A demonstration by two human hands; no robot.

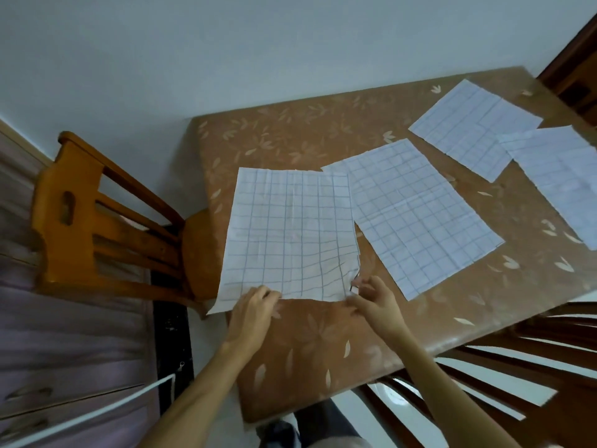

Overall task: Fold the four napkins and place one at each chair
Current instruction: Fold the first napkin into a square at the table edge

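Several white napkins with a blue grid lie unfolded on the brown table (310,344). The nearest napkin (287,234) lies flat at the table's left edge, its lower left corner hanging over the side. My left hand (255,305) pinches its near edge toward the left. My right hand (371,299) pinches its near right corner, which is slightly lifted. A second napkin (420,215) lies beside it, its left edge tucked under the first. Two more napkins (475,127) (562,179) overlap at the far right.
A wooden chair (97,221) stands at the table's left end, its seat partly under the table. A darker chair (517,376) sits at the near right side. A white wall runs behind the table. A dark wooden piece (575,69) is at the far right.
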